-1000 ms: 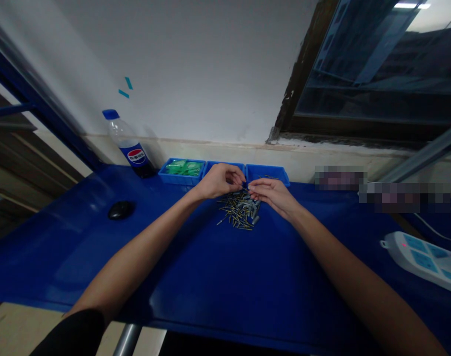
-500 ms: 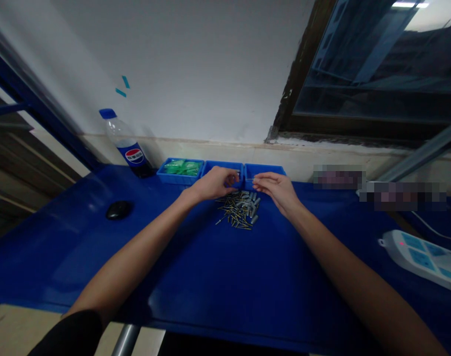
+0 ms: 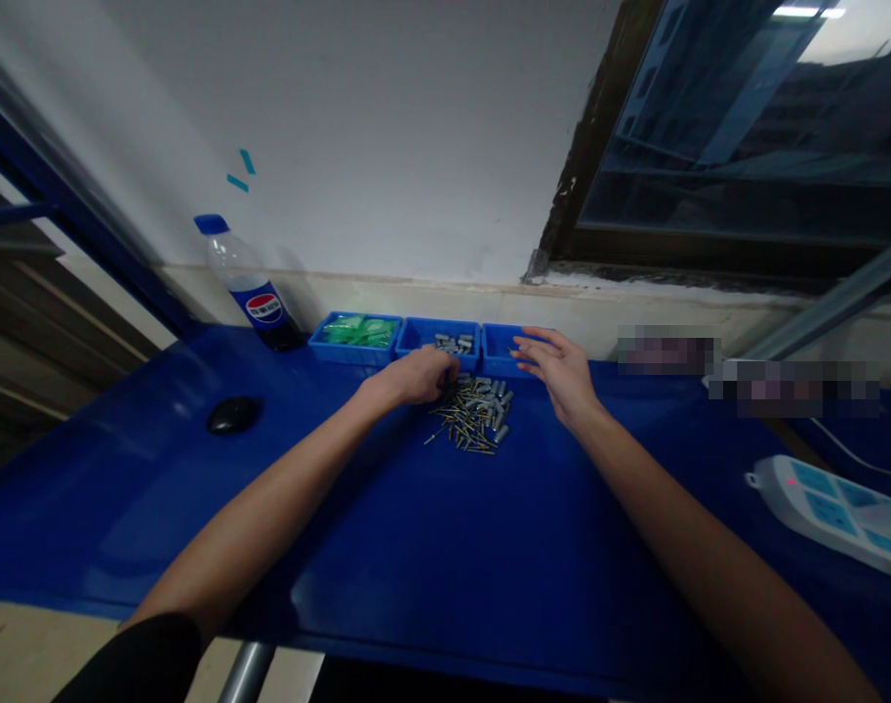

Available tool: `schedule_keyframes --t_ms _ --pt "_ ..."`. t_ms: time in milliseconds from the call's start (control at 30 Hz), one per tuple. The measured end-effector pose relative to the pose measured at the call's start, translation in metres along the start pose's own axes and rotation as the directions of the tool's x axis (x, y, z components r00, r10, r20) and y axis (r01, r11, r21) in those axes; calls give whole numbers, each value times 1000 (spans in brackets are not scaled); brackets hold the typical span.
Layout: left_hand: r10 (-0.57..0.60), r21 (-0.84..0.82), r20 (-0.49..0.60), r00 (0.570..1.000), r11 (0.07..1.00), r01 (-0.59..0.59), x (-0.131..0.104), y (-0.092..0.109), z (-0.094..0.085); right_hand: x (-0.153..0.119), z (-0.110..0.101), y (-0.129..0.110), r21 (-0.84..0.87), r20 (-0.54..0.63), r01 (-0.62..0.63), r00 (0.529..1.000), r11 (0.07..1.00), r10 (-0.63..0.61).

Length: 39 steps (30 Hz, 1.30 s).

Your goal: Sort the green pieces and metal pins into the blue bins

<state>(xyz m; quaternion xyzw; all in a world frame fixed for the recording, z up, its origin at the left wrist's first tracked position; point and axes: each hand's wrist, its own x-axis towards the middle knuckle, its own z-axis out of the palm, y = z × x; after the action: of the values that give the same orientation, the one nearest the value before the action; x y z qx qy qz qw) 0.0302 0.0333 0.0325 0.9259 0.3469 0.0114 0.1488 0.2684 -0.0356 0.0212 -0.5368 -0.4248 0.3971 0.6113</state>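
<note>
My left hand is low at the upper left edge of a pile of thin brass-coloured screws and short grey cylinders. Its fingers curl down, and the tips are hard to see, so whatever they hold is hidden. Over the right blue bin my right hand is open, fingers apart. A tiny thin piece seems to be by its fingertips, too small to name. Behind the pile, the middle blue bin contains several grey cylinders.
The left blue bin holds green plastic packets. A cola bottle stands by the wall, with a black mouse nearer me. At the right lies a white power strip on the blue table.
My left hand has dropped from the middle bin's front to the pile, exposing the cylinders in that bin. My right fingers, earlier pinching a thin metal piece, have spread apart over the right bin.
</note>
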Motion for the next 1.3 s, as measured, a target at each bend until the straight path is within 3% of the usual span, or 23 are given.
schedule_keyframes --t_ms 300,500,667,767,867,1033,1300 --pt "26 -80 -84 996 996 -32 -3 3 -14 0 1 0 -3 15 -23 1000 1000 23" --pt "45 -212 -245 968 972 -98 -3 4 -21 0 0 2 -38 18 -24 1000 999 25" --pt "-14 -474 -414 910 857 -203 1 14 -18 -4 3 -2 -142 163 -81 981 987 104" --pt "-52 -584 -471 880 767 -267 3 20 -16 -8 7 -5 -89 299 -200 929 976 218" --pt "-65 -624 -481 874 726 -289 4 22 -14 -10 9 -5 20 375 -277 893 961 249" --pt "-48 -654 -450 892 698 -292 3 25 -13 -8 7 0 103 349 -282 908 954 231" --pt "-39 -645 -498 867 684 -340 5 30 -9 -10 9 -2 123 342 -295 909 948 239"
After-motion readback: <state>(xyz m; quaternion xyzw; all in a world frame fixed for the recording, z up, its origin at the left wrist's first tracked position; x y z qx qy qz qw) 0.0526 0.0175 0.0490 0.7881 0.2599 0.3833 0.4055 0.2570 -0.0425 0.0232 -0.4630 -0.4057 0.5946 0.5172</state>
